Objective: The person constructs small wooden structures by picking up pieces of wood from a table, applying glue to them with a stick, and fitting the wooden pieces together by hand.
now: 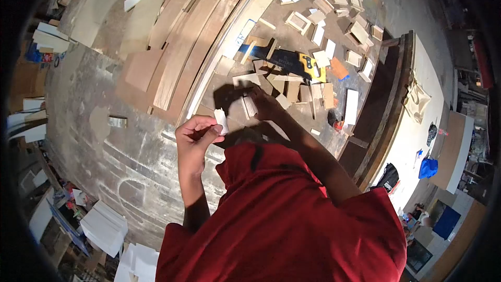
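My left hand [197, 138] is closed, with thumb and fingertips pinching a small white cylindrical piece [221, 121] with a ragged upper end. What it is made of I cannot make out. To the right, my right hand [267, 106] reaches down among the wood offcuts, beside a small pale wooden piece [249, 107]. Its fingers are in dark shadow, so whether they grip that piece does not show. Just beyond lies a handsaw [279, 58] with a black blade and a yellow handle, on several loose wood strips [292, 91].
Long wooden boards [201, 36] are stacked at upper left. Small wooden frames [298, 22] and blocks lie scattered at upper right, near an orange-brown piece [339, 69]. On the right stands a white-topped bench [417, 104]. A tape roll [117, 121] sits on the stained surface at left.
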A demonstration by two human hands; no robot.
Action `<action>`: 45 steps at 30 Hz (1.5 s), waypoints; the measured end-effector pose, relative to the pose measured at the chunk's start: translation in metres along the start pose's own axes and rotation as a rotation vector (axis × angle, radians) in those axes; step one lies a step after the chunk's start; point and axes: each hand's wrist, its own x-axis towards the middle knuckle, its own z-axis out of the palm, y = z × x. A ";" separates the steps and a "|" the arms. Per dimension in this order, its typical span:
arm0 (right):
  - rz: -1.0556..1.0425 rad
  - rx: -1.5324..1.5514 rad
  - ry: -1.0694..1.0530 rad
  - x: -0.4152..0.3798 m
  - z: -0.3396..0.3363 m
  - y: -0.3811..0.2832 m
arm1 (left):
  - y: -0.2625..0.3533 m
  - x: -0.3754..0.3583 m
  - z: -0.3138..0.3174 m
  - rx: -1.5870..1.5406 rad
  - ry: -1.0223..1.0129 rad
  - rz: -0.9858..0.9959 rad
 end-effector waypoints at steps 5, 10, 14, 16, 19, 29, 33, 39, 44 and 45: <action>0.072 0.256 0.111 -0.016 -0.016 0.001 | 0.014 0.002 0.005 0.053 0.026 -0.016; 0.308 1.036 0.113 -0.063 -0.098 -0.030 | 0.003 0.013 0.007 0.052 -0.026 0.015; 0.233 1.383 0.202 -0.101 -0.166 -0.054 | -0.003 0.023 0.028 0.069 -0.157 0.019; 0.266 1.363 0.297 -0.122 -0.190 -0.062 | 0.001 0.025 0.050 0.062 -0.198 -0.001; 0.302 1.433 0.395 -0.149 -0.204 -0.056 | 0.003 0.030 0.077 0.066 -0.299 0.068; 0.232 1.493 0.718 -0.209 -0.243 -0.083 | 0.007 0.031 0.163 0.099 -0.489 0.149; 0.246 1.530 0.821 -0.229 -0.242 -0.081 | 0.009 0.026 0.192 0.099 -0.522 0.118; 0.208 1.536 0.975 -0.247 -0.249 -0.077 | 0.010 0.023 0.228 0.184 -0.572 0.135; 0.347 1.485 1.143 -0.259 -0.273 -0.090 | 0.008 0.018 0.258 0.173 -0.571 0.183; 0.363 1.397 1.227 -0.260 -0.278 -0.092 | 0.010 0.015 0.267 0.212 -0.569 0.217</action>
